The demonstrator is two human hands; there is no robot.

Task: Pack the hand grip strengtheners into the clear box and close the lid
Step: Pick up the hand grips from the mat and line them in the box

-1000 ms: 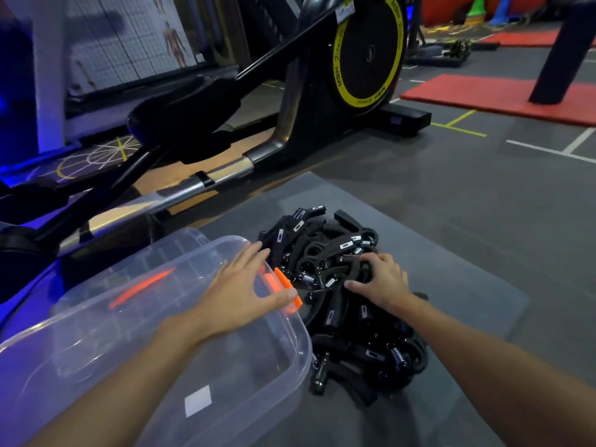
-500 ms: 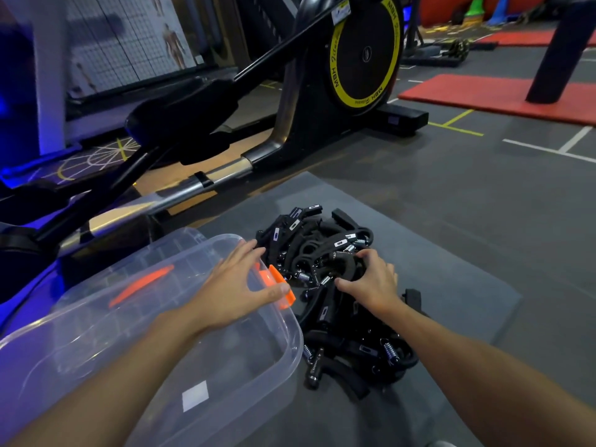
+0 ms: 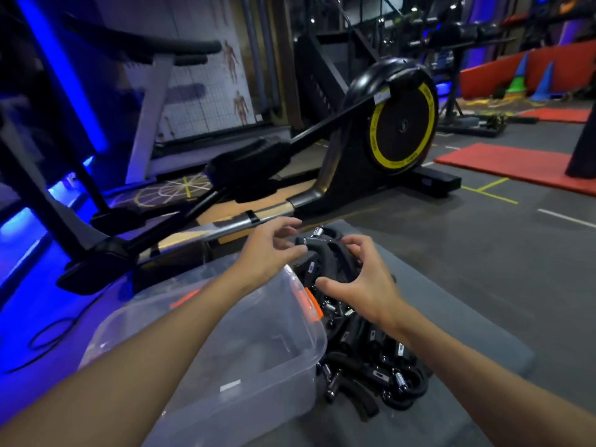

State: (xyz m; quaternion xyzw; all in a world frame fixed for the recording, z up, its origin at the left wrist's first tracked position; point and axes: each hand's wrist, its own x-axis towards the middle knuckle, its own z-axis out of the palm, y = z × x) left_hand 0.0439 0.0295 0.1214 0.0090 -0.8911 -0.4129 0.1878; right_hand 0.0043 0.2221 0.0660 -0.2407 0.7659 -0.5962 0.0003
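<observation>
Hand grip strengtheners [image 3: 380, 359]: black, in a jumbled heap on a grey mat [image 3: 451, 301], up against the right side wall of the clear box [image 3: 309, 337]. A small bunch [image 3: 332, 262] is lifted over the heap's far end.

Right hand [image 3: 364, 285]: fingers curled over the top of the bunch, thumb underneath, clamped on it.

Left hand [image 3: 271, 250]: fingers apart and loosely bent, tips at the end cap of one handle. Pinching or only touching, cannot tell.

Writing:
- Small pale tags on the foam handles, text too small to read.
- White sticker [image 3: 230, 386] on the box wall, nothing legible.
- Lettering on the yellow ring of the flywheel [image 3: 403, 127], blurred and unreadable.

Hidden or unclear:
- How many strengtheners are in the bunch is unclear; the right palm covers most of it.
- The heap's near-left part is behind the box corner.
- Both forearms are cut off by the bottom edge.
- The box is open-topped, and its contents are hard to judge through the glare.
- One orange latch [image 3: 312, 304] is on the box end nearest the hands. A second orange latch [image 3: 185, 295] shows through the plastic.

Orientation:
- The bunch's handles run from near-right to far-left, with a spring coil [image 3: 317, 232] at the top pointing away from the person.
- The heap has no common direction.

Beyond is an exercise machine [image 3: 322, 188] with a rail. There are anatomy posters [image 3: 238, 104] on the wall, a red mat [image 3: 516, 166] and a black cable [image 3: 48, 333] on the floor.
</observation>
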